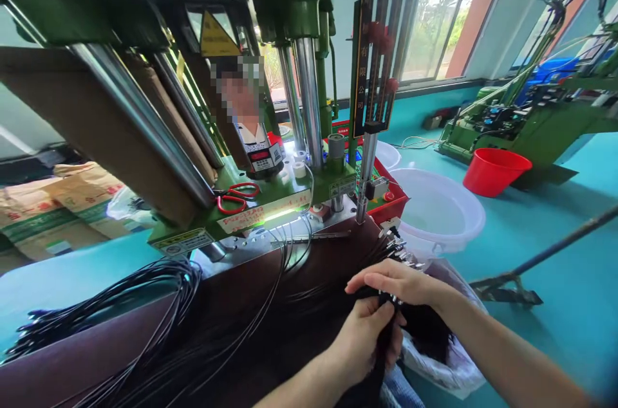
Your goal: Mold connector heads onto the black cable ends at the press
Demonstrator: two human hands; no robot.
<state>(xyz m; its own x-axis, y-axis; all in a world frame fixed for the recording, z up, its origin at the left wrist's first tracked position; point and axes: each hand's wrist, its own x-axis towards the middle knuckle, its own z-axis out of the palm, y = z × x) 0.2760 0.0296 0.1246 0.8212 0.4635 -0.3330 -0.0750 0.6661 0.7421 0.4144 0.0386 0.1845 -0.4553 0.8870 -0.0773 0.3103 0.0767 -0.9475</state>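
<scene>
Head view: your left hand [369, 331] has its grip closed on the black cable bunch [378, 377], by the near right edge of the tabletop [333, 253]. Your right hand [393, 280] lies over its top, fingers extended; can't tell if it's pinching. Looks like gathering and evening ends. Next calls for firm left grip, right hand aligning.

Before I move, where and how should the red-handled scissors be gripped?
Grip the red-handled scissors by both red finger loops, probably from the front right: the loops spread that way on the green plate, while the other end points left, toward the steel column.
</scene>
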